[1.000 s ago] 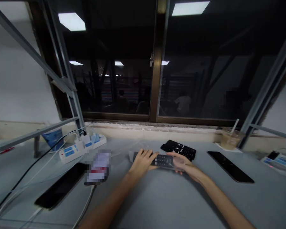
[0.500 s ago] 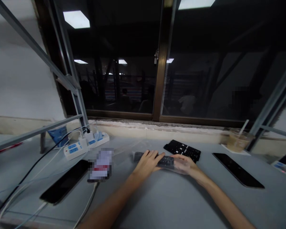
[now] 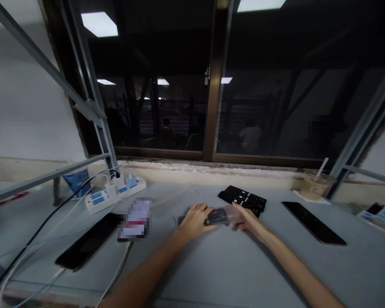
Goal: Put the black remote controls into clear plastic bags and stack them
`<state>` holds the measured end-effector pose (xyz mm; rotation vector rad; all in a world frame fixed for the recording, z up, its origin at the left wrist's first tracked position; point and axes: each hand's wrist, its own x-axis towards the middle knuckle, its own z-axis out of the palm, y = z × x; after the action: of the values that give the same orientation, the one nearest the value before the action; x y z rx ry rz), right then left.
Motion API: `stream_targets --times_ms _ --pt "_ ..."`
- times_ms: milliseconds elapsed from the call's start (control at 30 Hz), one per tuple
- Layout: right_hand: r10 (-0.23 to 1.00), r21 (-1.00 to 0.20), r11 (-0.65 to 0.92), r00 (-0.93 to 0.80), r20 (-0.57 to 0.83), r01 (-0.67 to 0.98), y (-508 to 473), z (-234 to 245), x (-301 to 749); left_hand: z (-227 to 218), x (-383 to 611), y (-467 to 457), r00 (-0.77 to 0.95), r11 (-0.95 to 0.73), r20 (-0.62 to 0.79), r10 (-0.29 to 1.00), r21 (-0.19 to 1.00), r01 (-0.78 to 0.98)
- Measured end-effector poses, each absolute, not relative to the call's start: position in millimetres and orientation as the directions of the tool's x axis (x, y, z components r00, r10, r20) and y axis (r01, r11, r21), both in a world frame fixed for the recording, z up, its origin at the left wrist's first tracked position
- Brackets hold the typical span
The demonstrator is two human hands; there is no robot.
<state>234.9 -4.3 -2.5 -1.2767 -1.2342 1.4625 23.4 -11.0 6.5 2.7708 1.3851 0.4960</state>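
Note:
A dark remote control (image 3: 214, 217) in a clear plastic bag (image 3: 232, 213) lies sideways just over the table. My left hand (image 3: 195, 220) is closed over its left part, with the thumb along the near edge and a dark end showing past the fingers. At the other end, my right hand (image 3: 247, 219) pinches the bag's plastic, which is bunched near the fingers. Just behind my right hand several black remote controls (image 3: 242, 198) with pale buttons lie side by side on the table.
On the left are a plugged-in black phone (image 3: 89, 241), a second phone (image 3: 134, 220) with a lit screen, and a white power strip (image 3: 96, 203) with trailing cables. To the right lie a dark phone (image 3: 313, 222) and an iced drink cup (image 3: 313, 186). A window stands behind.
My left hand covers more of the remote control, and fewer of its buttons show. My right hand has shifted slightly left along the bag, its fingers more bunched. The view has shifted slightly.

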Motion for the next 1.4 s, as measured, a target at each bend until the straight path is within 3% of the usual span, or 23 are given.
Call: stream_targets --times_ms 233,500,700,1000,1233,1400 --pt "0.980 -0.983 -0.040 -0.185 -0.074 0.180 -3.7 -17.0 235.0 0.5 25.4 -10.3 0.570 -0.624 0.287 0.770 0.151 0.767" --pt "0.983 -0.988 0.016 -0.181 -0.013 0.154 -1.0 -20.8 238.4 2.5 26.1 -10.1 0.542 -0.577 0.224 0.810 0.134 0.806" --pt "0.982 -0.983 0.034 -0.190 -0.001 0.182 -0.5 -17.9 239.6 8.4 26.3 -14.6 0.528 -0.572 0.249 0.812 0.155 0.806" --pt "0.983 -0.980 0.091 -0.173 0.060 0.176 3.4 -21.8 238.7 6.0 21.6 -8.4 0.513 -0.556 0.294 0.807 0.083 0.827" --pt "0.975 -0.901 0.219 -0.048 0.217 0.373 8.9 -21.5 249.6 4.3 16.5 -3.4 0.473 -0.521 0.306 0.826 0.092 0.849" --pt "0.900 -0.715 0.302 0.058 0.432 0.630 11.5 -19.0 262.5 7.1 7.0 -1.3 0.401 -0.449 0.279 0.873 0.136 0.883"
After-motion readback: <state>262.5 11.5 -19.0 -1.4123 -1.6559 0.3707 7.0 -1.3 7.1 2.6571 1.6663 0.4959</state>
